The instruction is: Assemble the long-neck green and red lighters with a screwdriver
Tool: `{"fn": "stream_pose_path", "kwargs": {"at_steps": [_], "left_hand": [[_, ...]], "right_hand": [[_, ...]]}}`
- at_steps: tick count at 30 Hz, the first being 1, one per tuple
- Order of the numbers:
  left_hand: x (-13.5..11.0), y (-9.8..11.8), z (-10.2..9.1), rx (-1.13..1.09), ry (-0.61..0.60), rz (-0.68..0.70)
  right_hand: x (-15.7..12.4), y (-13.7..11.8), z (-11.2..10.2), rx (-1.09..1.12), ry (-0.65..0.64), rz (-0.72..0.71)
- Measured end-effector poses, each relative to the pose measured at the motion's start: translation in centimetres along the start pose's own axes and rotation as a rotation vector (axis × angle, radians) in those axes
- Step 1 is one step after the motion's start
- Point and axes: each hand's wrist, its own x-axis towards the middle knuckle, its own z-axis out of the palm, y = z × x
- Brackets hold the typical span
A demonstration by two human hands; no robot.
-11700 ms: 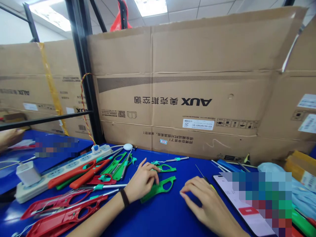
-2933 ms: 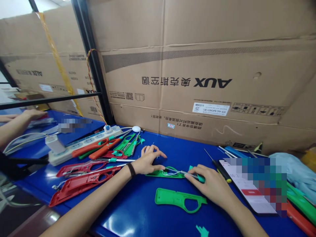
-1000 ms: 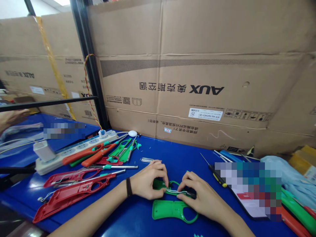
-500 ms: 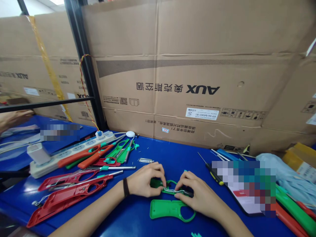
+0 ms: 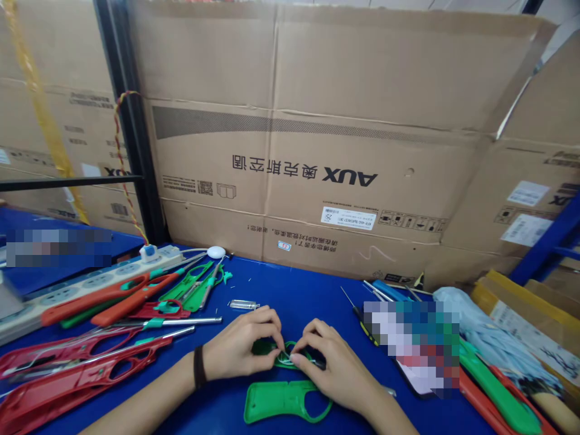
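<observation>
My left hand [image 5: 242,347] and my right hand [image 5: 330,362] meet over a green plastic handle shell [image 5: 267,348] lying on the blue table [image 5: 299,290]. Both hands pinch at it with curled fingers, and a thin white wire [image 5: 286,360] shows between the fingertips. A second green handle shell [image 5: 278,409], with a finger loop, lies flat just in front of my hands, untouched. A black band sits on my left wrist.
Red handle shells [image 5: 67,386] and green and orange ones [image 5: 136,290] with metal rods lie at the left by a white power strip [image 5: 81,281]. A small clear tube [image 5: 242,304] lies behind my hands. Screwdrivers [image 5: 360,311] and green and red parts lie right. Cardboard boxes [image 5: 317,151] wall the back.
The camera has swung right and down. My hands have stayed together on the green shell, pinching the white wire; earlier the right hand pressed a metal rod on that shell.
</observation>
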Motion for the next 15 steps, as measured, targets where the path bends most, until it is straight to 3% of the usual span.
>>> {"fn": "stream_pose_path", "kwargs": {"at_steps": [9,12,15], "left_hand": [[0.2,0.1,-0.1,0.130,0.078,0.033],[0.3,-0.8,-1.2,0.228,0.168,-0.032],[0.1,-1.9,-2.4,0.341,0.184,-0.159]], "right_hand": [[0.3,0.3,1.0,-0.025,0.061,-0.063],[0.3,0.4,0.9,-0.016,0.044,-0.082],[0.3,0.2,0.7,-0.012,0.043,-0.079]]}}
